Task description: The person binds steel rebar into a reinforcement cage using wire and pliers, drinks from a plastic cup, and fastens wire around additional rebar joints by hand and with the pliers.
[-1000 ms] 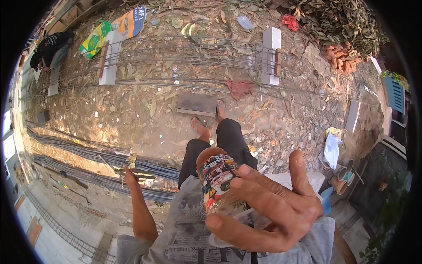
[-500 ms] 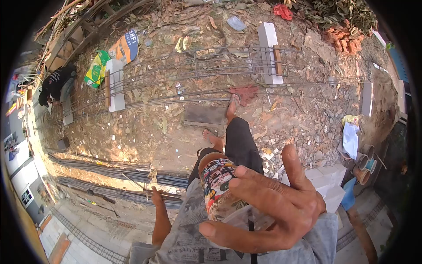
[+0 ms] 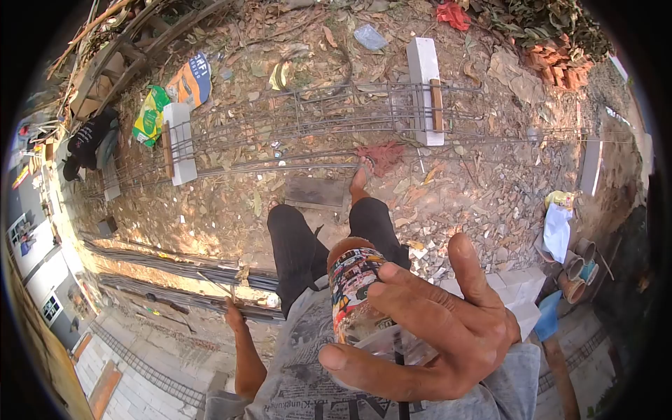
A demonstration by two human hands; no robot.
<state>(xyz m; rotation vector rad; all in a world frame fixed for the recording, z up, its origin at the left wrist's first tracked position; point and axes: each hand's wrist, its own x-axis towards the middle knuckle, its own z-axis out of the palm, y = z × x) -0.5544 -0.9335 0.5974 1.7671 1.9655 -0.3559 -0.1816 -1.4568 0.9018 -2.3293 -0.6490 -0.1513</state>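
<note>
My right hand (image 3: 437, 325) is large and close to the camera. Its fingers and thumb are around a plastic cup (image 3: 353, 280) with a colourful printed band and a clear lower part; one finger sticks out from it. The cup is tilted in front of my grey shirt. Lower left, my left hand (image 3: 235, 315) is small and partly hard to make out. It appears closed at the end of a thin rod (image 3: 213, 283), beside a bundle of steel bars (image 3: 175, 262).
A rebar cage (image 3: 315, 112) rests across white blocks (image 3: 423, 91). At left a co-worker (image 3: 91, 143) bends low. A dark board (image 3: 315, 192) lies before my bare foot (image 3: 359, 180). Clay pots (image 3: 575, 283) and a white block stack (image 3: 521, 287) are at right; bricks (image 3: 560, 64) lie behind.
My left knee has come up into view and now hides my left foot. My left hand has shifted slightly leftward. The right hand still holds the cup, which sits a little differently.
</note>
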